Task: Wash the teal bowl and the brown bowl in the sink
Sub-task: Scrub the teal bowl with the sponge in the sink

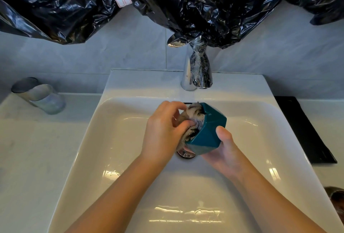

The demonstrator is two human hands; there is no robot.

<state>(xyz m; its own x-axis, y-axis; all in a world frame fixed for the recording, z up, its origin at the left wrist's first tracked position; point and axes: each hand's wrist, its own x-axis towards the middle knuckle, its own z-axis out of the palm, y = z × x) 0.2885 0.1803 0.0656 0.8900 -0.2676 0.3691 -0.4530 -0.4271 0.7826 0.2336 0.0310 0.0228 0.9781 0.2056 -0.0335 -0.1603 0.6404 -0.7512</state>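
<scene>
- The teal bowl (pixel 206 132) is held above the middle of the sink (pixel 130 84), tipped on its side with its mouth facing left, over the drain (pixel 186 154).
- The right hand (pixel 221 151) cups it from below and from the right, with the thumb pressed on its outer wall.
- The left hand (pixel 163 130) pinches a grey cloth (pixel 193 113) with curled fingers and pushes it into the bowl's mouth.
- The tap (pixel 197 69) stands at the sink's back edge, just beyond the bowl.
- The brown bowl (pixel 335 197) shows only in part at the counter's (pixel 37 149) near right edge, well apart from both hands.
- A black mat (pixel 305 130) lies right of the sink.
- A glass tumbler (pixel 49 98) stands at the back left corner, with a darker cup (pixel 24 84) touching it behind.
- Black plastic sheeting (pixel 167 0) hangs over the wall.
</scene>
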